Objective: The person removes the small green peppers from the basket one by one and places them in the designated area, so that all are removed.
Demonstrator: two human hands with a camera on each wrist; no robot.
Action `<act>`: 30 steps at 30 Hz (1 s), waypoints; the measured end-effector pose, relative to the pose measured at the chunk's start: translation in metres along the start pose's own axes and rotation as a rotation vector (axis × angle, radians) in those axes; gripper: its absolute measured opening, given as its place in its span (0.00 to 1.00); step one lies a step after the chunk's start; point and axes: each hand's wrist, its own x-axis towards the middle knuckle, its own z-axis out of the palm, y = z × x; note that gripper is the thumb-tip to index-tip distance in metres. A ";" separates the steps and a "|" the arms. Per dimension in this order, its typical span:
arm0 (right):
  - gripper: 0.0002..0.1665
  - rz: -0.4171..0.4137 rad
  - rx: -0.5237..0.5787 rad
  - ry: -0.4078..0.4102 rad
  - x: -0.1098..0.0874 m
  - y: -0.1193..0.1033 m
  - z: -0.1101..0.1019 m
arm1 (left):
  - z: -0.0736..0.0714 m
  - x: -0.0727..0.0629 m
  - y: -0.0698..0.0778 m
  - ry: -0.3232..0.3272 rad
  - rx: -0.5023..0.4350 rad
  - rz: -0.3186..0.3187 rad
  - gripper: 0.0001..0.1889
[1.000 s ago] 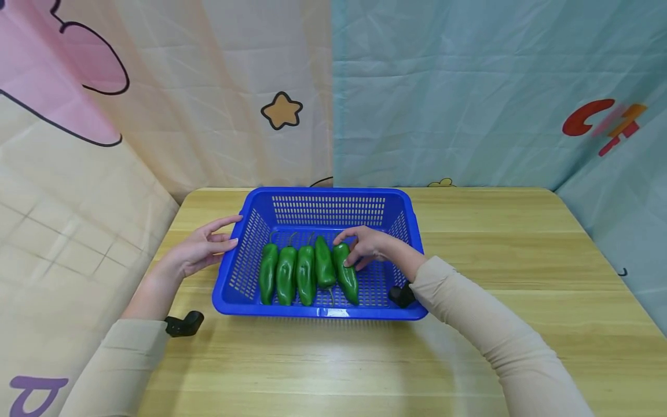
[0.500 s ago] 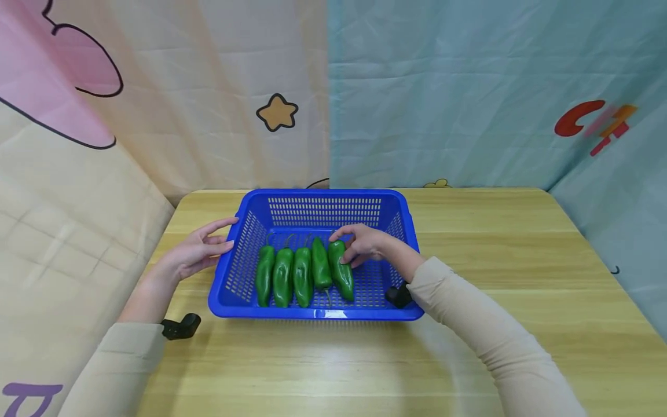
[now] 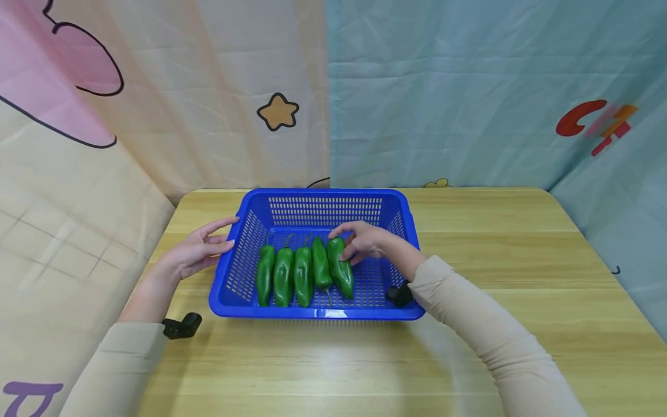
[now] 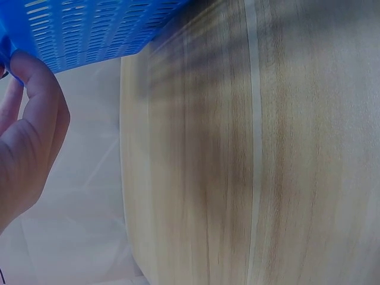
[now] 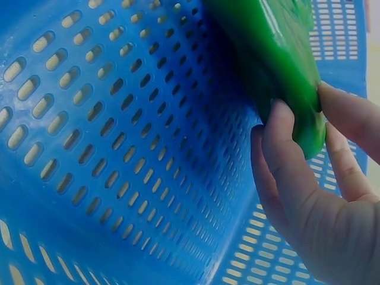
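A blue plastic basket [image 3: 318, 313] with slotted walls holds a row of several glossy green peppers [image 3: 283, 277]. At its left rim, my left hand [image 3: 195, 252] grips the edge with fingertips and thumb; the left wrist view has the same hand [image 4: 29, 130] at the basket's blue rim [image 4: 15, 29]. Inside the basket, my right hand [image 3: 365, 240] pinches the upper end of the rightmost green pepper [image 3: 341, 275]. Close up in the right wrist view, fingers and thumb of that hand [image 5: 320, 202] sit on both sides of the pepper [image 5: 279, 53]. Part of its top is covered by fingers.
The basket stands on a light wooden table [image 3: 333, 365]. Printed curtains [image 3: 443, 104] rise behind the table and at both sides. Black wrist mounts [image 3: 182, 325] stick out near both sleeves.
The rightmost pepper has shifted slightly up and left in the head view, with my right hand on it. My left hand keeps its place at the rim. The whole view shifted a little.
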 end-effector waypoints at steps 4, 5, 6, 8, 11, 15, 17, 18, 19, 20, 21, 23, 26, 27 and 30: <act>0.34 -0.010 0.006 0.003 -0.002 -0.003 -0.002 | 0.001 0.000 0.000 0.005 0.001 -0.001 0.28; 0.34 -0.012 0.010 0.003 -0.003 -0.004 -0.002 | 0.001 0.000 0.001 0.006 -0.001 -0.001 0.28; 0.34 -0.013 0.010 0.004 -0.003 -0.005 -0.003 | 0.001 0.000 0.001 0.006 -0.002 -0.002 0.28; 0.34 -0.023 0.017 -0.001 -0.004 -0.007 -0.005 | 0.001 0.000 0.001 0.004 -0.004 -0.001 0.27; 0.34 -0.040 0.029 -0.017 -0.006 -0.010 -0.008 | 0.001 0.000 0.001 0.002 -0.008 0.002 0.27; 0.36 -0.053 0.050 -0.035 -0.009 -0.013 -0.012 | 0.001 0.000 0.001 0.004 -0.010 0.000 0.27; 0.36 -0.059 0.060 -0.036 -0.010 -0.015 -0.014 | 0.001 0.000 0.001 0.006 -0.010 -0.002 0.27; 0.37 -0.064 0.064 -0.037 -0.011 -0.016 -0.015 | 0.001 0.000 0.000 0.006 -0.010 -0.003 0.27; 0.36 -0.069 0.069 -0.038 -0.012 -0.016 -0.015 | 0.001 0.000 0.000 0.007 -0.010 -0.003 0.27; 0.36 -0.076 0.074 -0.041 -0.013 -0.017 -0.016 | 0.001 0.000 0.000 0.009 -0.009 -0.003 0.27; 0.36 -0.081 0.079 -0.042 -0.014 -0.018 -0.017 | 0.001 0.000 0.000 0.012 -0.008 -0.005 0.27; 0.36 -0.089 0.086 -0.046 -0.015 -0.019 -0.019 | 0.001 0.000 0.000 0.017 -0.004 -0.009 0.27; 0.36 -0.098 0.104 -0.051 -0.017 -0.020 -0.022 | 0.001 0.000 0.000 0.027 0.004 -0.016 0.27; 0.35 -0.101 0.108 -0.054 -0.018 -0.021 -0.023 | 0.002 0.000 0.001 0.029 0.006 -0.019 0.27; 0.35 -0.113 0.121 -0.055 -0.019 -0.023 -0.026 | 0.002 0.000 0.001 0.031 0.007 -0.021 0.27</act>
